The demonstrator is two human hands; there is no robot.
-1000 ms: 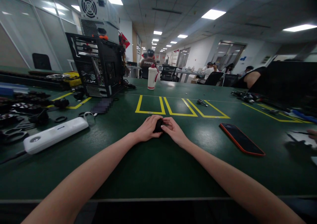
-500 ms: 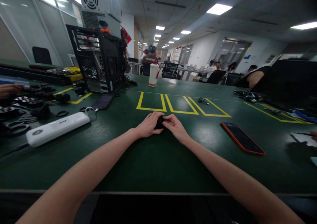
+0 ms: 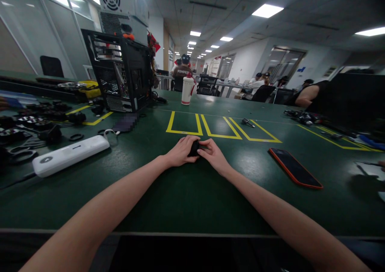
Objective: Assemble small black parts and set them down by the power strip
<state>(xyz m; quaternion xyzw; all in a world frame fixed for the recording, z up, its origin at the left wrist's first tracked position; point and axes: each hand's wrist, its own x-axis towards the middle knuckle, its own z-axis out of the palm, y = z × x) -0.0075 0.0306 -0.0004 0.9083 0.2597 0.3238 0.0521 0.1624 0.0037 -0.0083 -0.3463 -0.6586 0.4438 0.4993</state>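
Small black part worked between both hands.
Left hand point(image 3: 180, 152) and right hand point(image 3: 212, 154) each grasped the black part point(image 3: 194, 148) over the bench point(image 3: 192, 200); steady hold needed.

- Two bare hands met on the table: one left hand point(image 3: 181, 152) and one right hand point(image 3: 214, 156).
- One small black object point(image 3: 194, 148) was pinched between them.
- One phone point(image 3: 295, 168) with an orange edge lay on the green table point(image 3: 186, 200).
- One white power strip point(image 3: 71, 155) lay at the left.
- One open computer case point(image 3: 122, 76) stood upright.
- One grey power supply point(image 3: 122, 5) sat on top of it.
- One white bottle point(image 3: 187, 90) stood behind.
- Three yellow taped boxes point(image 3: 183, 123) were marked ahead of the hands.
- One small tool point(image 3: 248, 122) lay in the rightmost one.
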